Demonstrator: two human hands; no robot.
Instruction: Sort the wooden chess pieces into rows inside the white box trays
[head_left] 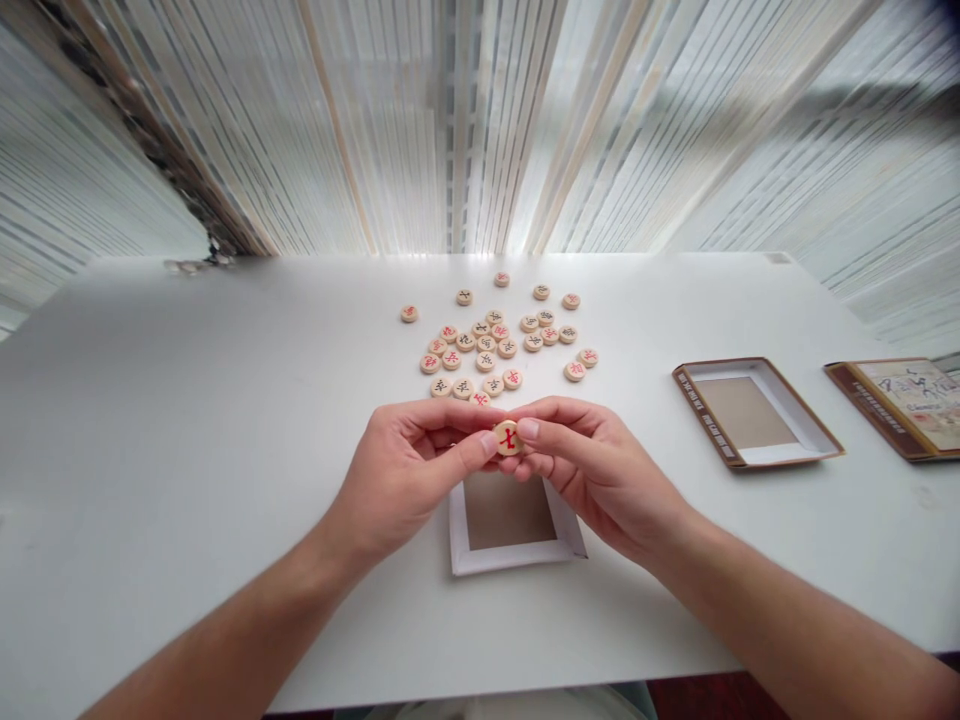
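Note:
Between the fingertips of both hands is a round wooden Chinese chess piece (508, 438) with a red character facing me. My left hand (409, 465) pinches its left edge with thumb and fingers, and my right hand (592, 460) pinches the right edge. Beneath the hands lies a shallow white cardboard box tray (502, 560) with a brown-grey bottom; its far side is hidden by my fingers. Just beyond my fingers, several more chess pieces (485, 362) with red or black characters lie scattered flat on the white table (225, 450).
To the right sits an open shallow box part (806, 455) with a brown printed rim. Farther right lies a brown printed box lid (877, 415), cut off by the picture's edge. A string curtain (405, 130) hangs along the table's back edge, with a beaded strand (214, 245) at left.

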